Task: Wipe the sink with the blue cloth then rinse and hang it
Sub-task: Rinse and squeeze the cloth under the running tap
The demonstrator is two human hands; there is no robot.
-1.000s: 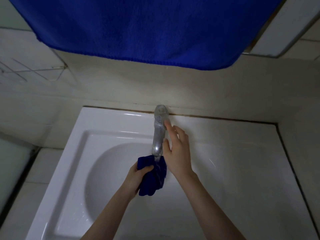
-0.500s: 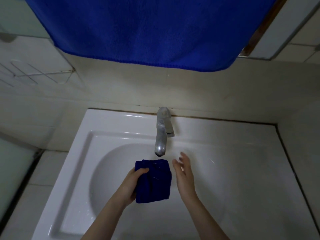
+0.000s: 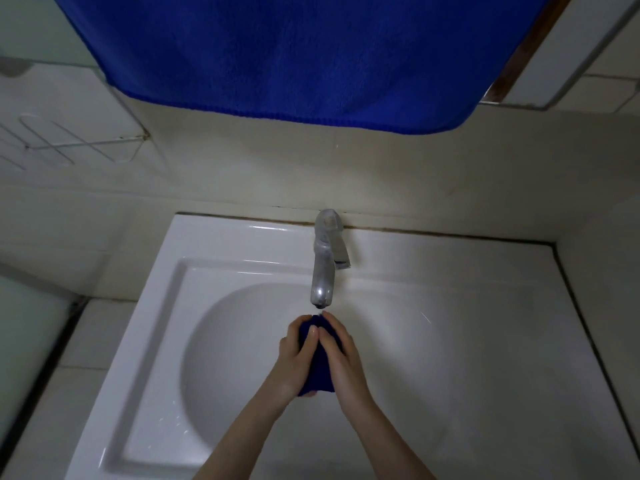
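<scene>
Since half a second earlier, the right hand (image 3: 346, 362) had closed onto the blue cloth (image 3: 320, 370); the left hand (image 3: 294, 358) gripped it too, at centre frame below the faucet (image 3: 323, 268).

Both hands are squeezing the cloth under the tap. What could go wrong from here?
1. The blue cloth sits bunched between left hand and right hand right under the faucet spout; lifting straight up could knock fingers on it.
2. Squeezing hard may spray water onto the sink rim.
3. If under-wrung, it may drip on the way up toward the hanging blue towel.
</scene>
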